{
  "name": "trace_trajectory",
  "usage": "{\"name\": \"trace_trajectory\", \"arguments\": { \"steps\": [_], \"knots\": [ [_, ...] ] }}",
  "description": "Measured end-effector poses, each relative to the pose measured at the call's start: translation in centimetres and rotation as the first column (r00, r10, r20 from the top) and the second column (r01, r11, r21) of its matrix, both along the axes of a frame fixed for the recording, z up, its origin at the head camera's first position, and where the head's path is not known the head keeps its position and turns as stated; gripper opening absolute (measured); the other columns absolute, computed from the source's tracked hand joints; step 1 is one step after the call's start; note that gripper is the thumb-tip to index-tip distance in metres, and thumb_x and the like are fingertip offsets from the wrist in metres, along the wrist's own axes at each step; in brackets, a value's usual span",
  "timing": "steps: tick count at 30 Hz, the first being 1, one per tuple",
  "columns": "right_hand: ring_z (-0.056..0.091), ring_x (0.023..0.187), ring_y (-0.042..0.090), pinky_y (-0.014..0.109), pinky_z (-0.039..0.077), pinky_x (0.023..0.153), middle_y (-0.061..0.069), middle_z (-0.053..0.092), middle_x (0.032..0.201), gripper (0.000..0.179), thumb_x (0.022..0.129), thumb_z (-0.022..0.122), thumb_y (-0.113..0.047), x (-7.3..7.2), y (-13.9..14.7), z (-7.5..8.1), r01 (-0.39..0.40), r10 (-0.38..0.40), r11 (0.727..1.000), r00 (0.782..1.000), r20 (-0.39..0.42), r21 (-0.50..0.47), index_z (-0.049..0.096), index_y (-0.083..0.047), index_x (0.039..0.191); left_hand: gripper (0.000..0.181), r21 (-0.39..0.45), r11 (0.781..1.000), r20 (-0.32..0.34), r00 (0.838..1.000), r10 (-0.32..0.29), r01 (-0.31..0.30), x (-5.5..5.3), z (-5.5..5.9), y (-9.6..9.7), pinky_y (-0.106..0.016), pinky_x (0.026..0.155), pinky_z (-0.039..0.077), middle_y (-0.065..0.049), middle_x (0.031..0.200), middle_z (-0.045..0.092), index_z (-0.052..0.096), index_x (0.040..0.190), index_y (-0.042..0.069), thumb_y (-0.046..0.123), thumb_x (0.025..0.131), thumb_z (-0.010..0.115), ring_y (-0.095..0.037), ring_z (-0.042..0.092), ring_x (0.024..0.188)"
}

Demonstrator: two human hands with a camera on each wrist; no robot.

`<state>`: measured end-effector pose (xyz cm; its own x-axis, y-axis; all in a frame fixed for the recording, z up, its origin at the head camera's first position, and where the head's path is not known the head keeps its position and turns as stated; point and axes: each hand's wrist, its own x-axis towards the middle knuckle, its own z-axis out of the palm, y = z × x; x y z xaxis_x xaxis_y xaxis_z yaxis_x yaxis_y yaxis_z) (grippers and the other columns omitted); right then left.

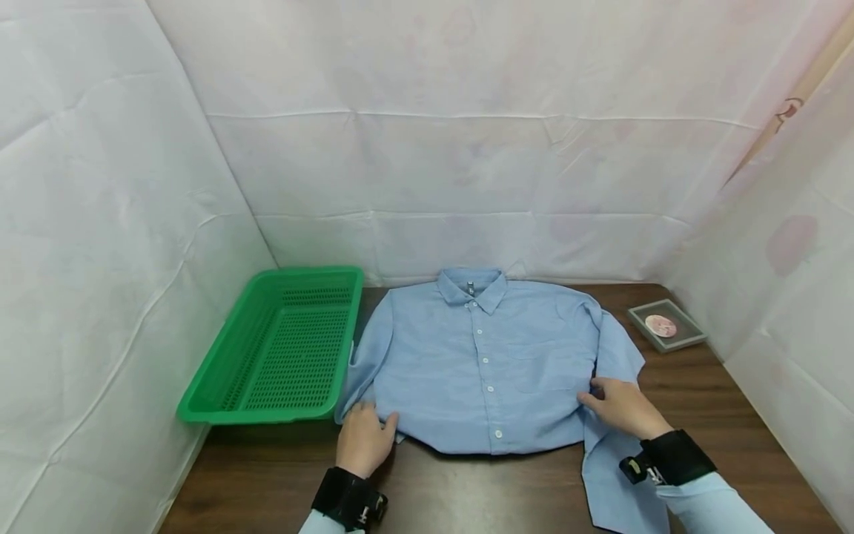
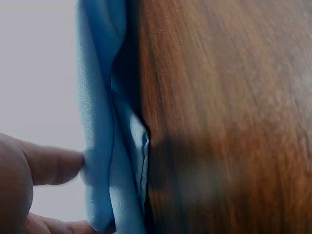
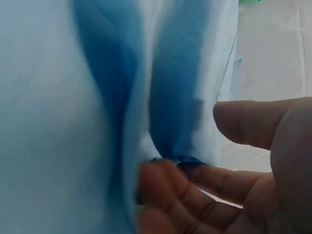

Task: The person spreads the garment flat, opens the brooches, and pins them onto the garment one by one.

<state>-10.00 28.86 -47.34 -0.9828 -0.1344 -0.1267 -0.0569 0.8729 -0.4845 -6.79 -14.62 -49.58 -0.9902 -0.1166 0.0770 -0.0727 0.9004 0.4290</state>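
Note:
A light blue button-up shirt [image 1: 440, 356] lies front up, its collar towards the back wall and its lower edge bowed. Over its lower left corner, by the bent sleeve, is my left hand [image 1: 365, 441]. The left wrist view shows the thumb [image 2: 58, 165] straight against a cloth fold [image 2: 97, 126], apart from the fingers, which are partly hidden. At the shirt's right side, my right hand [image 1: 623, 408] reaches between the body and the right sleeve [image 1: 620, 475]. Its thumb [image 3: 248, 122] is spread from the fingers, whose tips are partly behind cloth.
A green perforated basket [image 1: 350, 311] stands left of the shirt, close to the left sleeve. At the back right lies a grey square frame [image 1: 687, 326] with a pink round piece inside. White cloth walls [image 1: 467, 163] enclose the brown wooden table [image 1: 267, 475].

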Motion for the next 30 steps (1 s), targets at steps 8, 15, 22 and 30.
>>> {"name": "trace_trajectory", "arguments": {
  "steps": [8, 15, 22, 30],
  "knots": [
    [0.044, 0.055, 0.012, 0.026, 0.034, 0.051, -0.003, 0.044, 0.062, 0.027, 0.095, 0.062, -0.025, -0.3, 0.2, -1.0, -0.029, 0.020, 0.985, 0.998, -0.053, -0.171, 0.053, -0.011, 0.073, 0.029, 0.124, 0.992, -0.144, 0.989, -0.013, 0.031, -0.1, 0.0, -0.2, -0.046, 0.075, 0.050, -0.018, 0.094, 0.062, 0.061, 0.110, -0.006, 0.015, 0.091, 0.064, -0.034, 0.061, 0.088],
    [0.044, 0.059, 0.015, 0.027, 0.035, 0.053, 0.000, 0.040, 0.066, 0.028, 0.099, 0.055, -0.025, -0.3, -0.4, -0.3, 0.099, -0.089, 0.917, 0.995, 0.044, -0.387, 0.050, -0.005, 0.081, 0.025, 0.193, 0.981, -0.215, 0.976, 0.025, 0.018, -0.6, 0.1, -0.1, -0.045, 0.064, 0.051, -0.017, 0.094, 0.068, 0.062, 0.119, 0.001, 0.011, 0.096, 0.058, -0.031, 0.065, 0.078],
    [0.056, 0.080, 0.030, 0.036, 0.045, 0.066, 0.016, 0.056, 0.085, 0.031, 0.103, 0.044, -0.025, 0.0, -0.3, -0.5, 0.093, -0.083, 0.943, 0.996, 0.045, -0.318, 0.059, 0.003, 0.102, 0.029, 0.198, 0.980, -0.201, 0.979, 0.035, 0.005, -0.7, -0.1, -0.3, -0.049, 0.071, 0.052, -0.018, 0.112, 0.066, 0.062, 0.123, 0.004, 0.008, 0.097, 0.051, -0.036, 0.065, 0.091],
    [0.055, 0.107, 0.045, 0.056, 0.045, 0.084, 0.036, 0.055, 0.119, 0.047, 0.086, 0.059, -0.003, -0.2, 0.3, -1.9, -0.038, 0.031, 0.995, 0.996, -0.079, -0.091, 0.048, 0.019, 0.126, 0.030, 0.195, 0.980, -0.220, 0.975, 0.000, 0.044, -0.5, -0.6, -0.7, -0.047, 0.073, 0.052, -0.018, 0.110, 0.067, 0.062, 0.122, 0.002, 0.001, 0.096, 0.046, -0.034, 0.065, 0.093]
  ]
}}
